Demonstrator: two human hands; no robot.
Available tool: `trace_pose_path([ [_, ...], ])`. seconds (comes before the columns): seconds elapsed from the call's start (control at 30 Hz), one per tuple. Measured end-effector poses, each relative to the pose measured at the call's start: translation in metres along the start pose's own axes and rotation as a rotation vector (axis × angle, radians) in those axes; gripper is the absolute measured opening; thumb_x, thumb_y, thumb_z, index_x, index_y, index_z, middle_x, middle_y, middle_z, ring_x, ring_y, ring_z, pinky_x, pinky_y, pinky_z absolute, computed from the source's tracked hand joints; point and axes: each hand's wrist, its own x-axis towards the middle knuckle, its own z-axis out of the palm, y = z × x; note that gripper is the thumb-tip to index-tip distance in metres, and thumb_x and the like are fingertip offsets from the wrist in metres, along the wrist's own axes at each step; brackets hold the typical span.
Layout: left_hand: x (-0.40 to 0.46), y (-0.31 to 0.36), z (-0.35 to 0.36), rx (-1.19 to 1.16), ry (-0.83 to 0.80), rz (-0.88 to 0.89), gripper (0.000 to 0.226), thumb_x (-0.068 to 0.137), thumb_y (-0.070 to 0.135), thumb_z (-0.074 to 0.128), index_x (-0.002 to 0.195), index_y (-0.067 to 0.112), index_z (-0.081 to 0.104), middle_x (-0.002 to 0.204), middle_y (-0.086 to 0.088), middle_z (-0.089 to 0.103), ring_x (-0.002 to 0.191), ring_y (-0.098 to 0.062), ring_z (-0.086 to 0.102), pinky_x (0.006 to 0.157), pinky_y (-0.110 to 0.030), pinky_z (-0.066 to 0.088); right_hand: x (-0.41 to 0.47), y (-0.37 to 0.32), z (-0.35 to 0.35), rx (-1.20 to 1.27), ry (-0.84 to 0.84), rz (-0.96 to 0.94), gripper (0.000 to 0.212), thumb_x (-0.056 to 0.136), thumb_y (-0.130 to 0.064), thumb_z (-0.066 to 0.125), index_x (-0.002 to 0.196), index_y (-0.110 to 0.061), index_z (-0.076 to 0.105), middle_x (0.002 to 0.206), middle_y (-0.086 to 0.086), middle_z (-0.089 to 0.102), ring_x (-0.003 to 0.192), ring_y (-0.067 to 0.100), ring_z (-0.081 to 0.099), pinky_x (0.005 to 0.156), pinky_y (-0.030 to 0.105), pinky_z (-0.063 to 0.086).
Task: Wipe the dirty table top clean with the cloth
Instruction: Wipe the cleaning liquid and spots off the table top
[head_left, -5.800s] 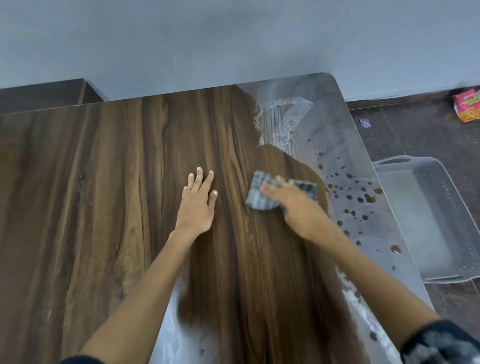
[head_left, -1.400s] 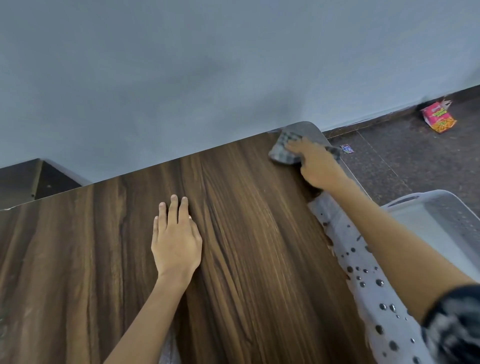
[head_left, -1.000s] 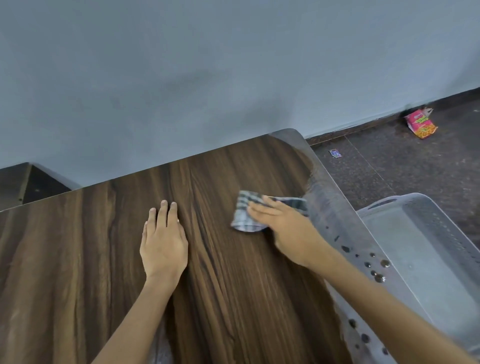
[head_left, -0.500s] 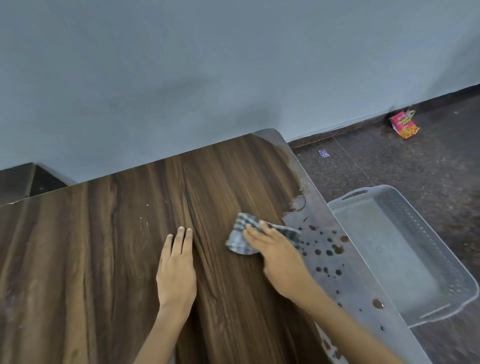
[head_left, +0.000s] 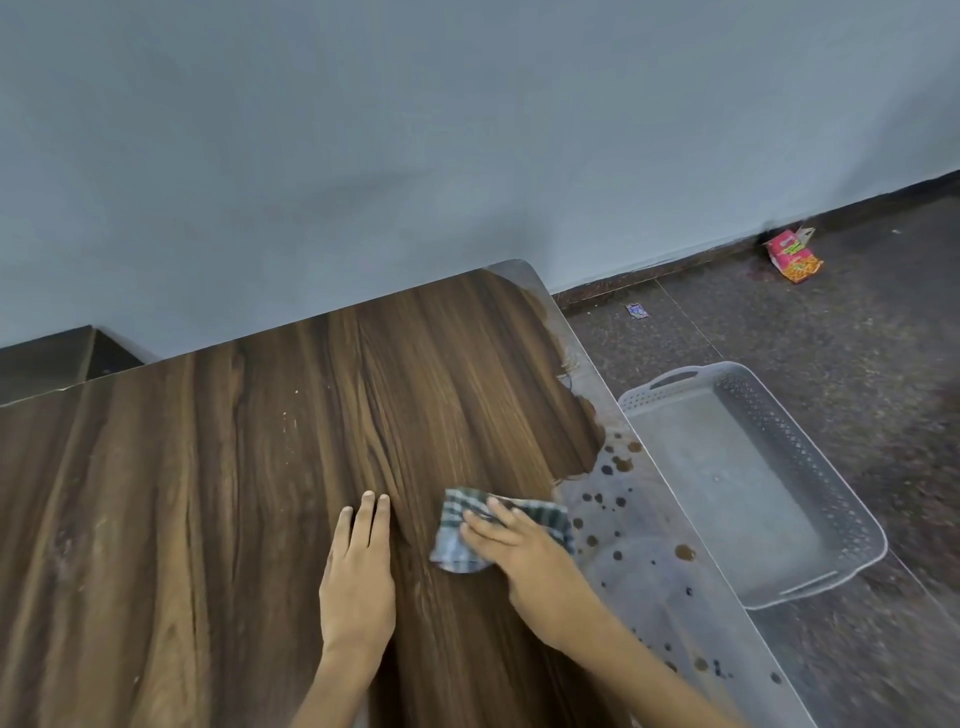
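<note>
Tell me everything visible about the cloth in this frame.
The cloth is a small checked rag in grey, dark green and white, looking like thin woven cotton. It lies crumpled and folded flat on the wooden table top, beside the spotted pale strip along the table's right edge. The right hand presses it down with straight fingers, covering its middle.

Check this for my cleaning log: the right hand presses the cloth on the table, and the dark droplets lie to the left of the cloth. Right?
Not quite. The right hand does press the cloth on the table, but the droplets lie to the cloth's right, along the table's edge, as the head view shows.
</note>
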Motion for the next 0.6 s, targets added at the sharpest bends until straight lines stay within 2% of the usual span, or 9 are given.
trace_pose_path([
  [0.07, -0.007, 0.000, 0.001, 0.005, -0.004, 0.002, 0.074, 0.088, -0.007, 0.037, 0.148, 0.020, 0.003, 0.157, 0.006, 0.004, 0.145, -0.017, 0.002, 0.110, -0.025, 0.032, -0.011, 0.018, -0.015, 0.017, 0.111, 0.185, 0.073, 0.079, 0.017, 0.049, 0.140, -0.020, 0.036, 0.145, -0.015, 0.027, 0.140, 0.008, 0.014, 0.113, 0.023, -0.005],
  [0.1, -0.008, -0.001, 0.002, 0.004, -0.005, 0.004, 0.075, 0.088, -0.007, 0.038, 0.148, 0.020, 0.004, 0.157, 0.006, 0.004, 0.145, -0.017, 0.002, 0.109, -0.025, 0.033, -0.003, 0.030, -0.024, 0.014, 0.192, 0.286, 0.071, 0.082, 0.017, 0.044, 0.142, -0.021, 0.033, 0.148, -0.011, 0.026, 0.142, 0.011, 0.012, 0.114, 0.021, -0.004],
  [0.13, -0.009, -0.002, 0.002, -0.001, -0.002, 0.009, 0.074, 0.088, -0.008, 0.038, 0.148, 0.020, 0.005, 0.157, 0.006, 0.005, 0.145, -0.017, 0.002, 0.108, -0.025, 0.034, 0.015, 0.044, -0.031, -0.018, 0.247, 0.371, 0.070, 0.083, 0.016, 0.042, 0.143, -0.019, 0.033, 0.150, -0.006, 0.029, 0.144, 0.017, 0.013, 0.116, 0.024, 0.002],
  [0.23, -0.009, -0.006, 0.008, -0.027, 0.007, 0.017, 0.067, 0.091, -0.004, 0.038, 0.148, 0.020, 0.009, 0.156, 0.006, 0.008, 0.144, -0.017, 0.003, 0.109, -0.026, 0.034, 0.071, 0.054, -0.041, -0.075, 0.293, 0.481, 0.066, 0.085, 0.014, 0.041, 0.143, -0.015, 0.032, 0.152, 0.003, 0.030, 0.143, 0.028, 0.014, 0.117, 0.033, 0.012],
  [0.3, -0.012, -0.008, 0.011, -0.045, 0.008, 0.021, 0.061, 0.094, 0.000, 0.035, 0.148, 0.018, 0.012, 0.156, 0.004, 0.010, 0.144, -0.018, 0.003, 0.113, -0.028, 0.028, 0.081, 0.035, -0.033, -0.011, 0.200, 0.431, 0.065, 0.085, 0.015, 0.040, 0.144, -0.013, 0.032, 0.153, 0.003, 0.027, 0.144, 0.027, 0.012, 0.116, 0.029, 0.006],
  [0.33, -0.013, -0.008, 0.012, -0.052, 0.007, 0.026, 0.057, 0.096, 0.003, 0.033, 0.147, 0.017, 0.014, 0.156, 0.002, 0.011, 0.144, -0.019, 0.004, 0.115, -0.030, 0.024, 0.074, 0.021, -0.024, 0.013, 0.128, 0.346, 0.066, 0.084, 0.016, 0.039, 0.143, -0.012, 0.032, 0.153, 0.003, 0.027, 0.144, 0.025, 0.011, 0.116, 0.026, 0.003],
  [0.4, -0.020, -0.010, 0.017, -0.065, 0.006, 0.031, 0.051, 0.098, 0.007, 0.029, 0.147, 0.015, 0.017, 0.156, -0.001, 0.014, 0.144, -0.021, 0.005, 0.117, -0.032, 0.017, 0.032, -0.004, -0.006, 0.027, -0.019, 0.130, 0.068, 0.083, 0.016, 0.042, 0.143, -0.014, 0.032, 0.153, 0.000, 0.026, 0.145, 0.019, 0.008, 0.115, 0.024, -0.002],
  [0.5, -0.028, -0.012, 0.022, -0.089, 0.020, 0.029, 0.049, 0.098, 0.009, 0.030, 0.146, 0.013, 0.020, 0.155, -0.003, 0.016, 0.144, -0.021, 0.006, 0.118, -0.034, 0.015, -0.045, -0.010, 0.006, 0.055, -0.075, -0.068, 0.065, 0.084, 0.011, 0.044, 0.142, -0.016, 0.034, 0.150, -0.005, 0.031, 0.142, 0.010, 0.005, 0.115, 0.023, -0.004],
  [0.6, -0.038, -0.012, 0.024, -0.111, 0.027, 0.026, 0.047, 0.099, 0.011, 0.029, 0.146, 0.011, 0.020, 0.155, -0.004, 0.017, 0.144, -0.021, 0.007, 0.118, -0.036, 0.015, -0.073, 0.021, -0.010, 0.106, 0.043, 0.146, 0.064, 0.077, 0.018, 0.044, 0.135, -0.009, 0.046, 0.142, 0.003, 0.044, 0.140, 0.019, 0.021, 0.117, 0.027, 0.004],
])
